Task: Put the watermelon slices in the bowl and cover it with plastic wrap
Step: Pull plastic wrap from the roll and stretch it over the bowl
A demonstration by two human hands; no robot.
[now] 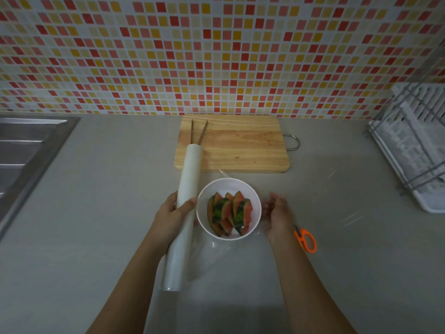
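A white bowl (255, 201) stands on the grey counter and holds several watermelon slices (230, 213) with green rind. My left hand (172, 218) grips a long white roll of plastic wrap (186, 189) just left of the bowl. A clear sheet of wrap (209, 256) stretches from the roll across the bowl toward the right. My right hand (277, 213) is blurred at the bowl's right side, at the edge of the film; its grip cannot be made out.
A wooden cutting board (240, 145) with chopsticks (198, 131) lies behind the bowl. Orange scissors (305, 239) lie right of my right hand. A steel sink (21, 150) is at far left, a white dish rack (414, 141) at far right.
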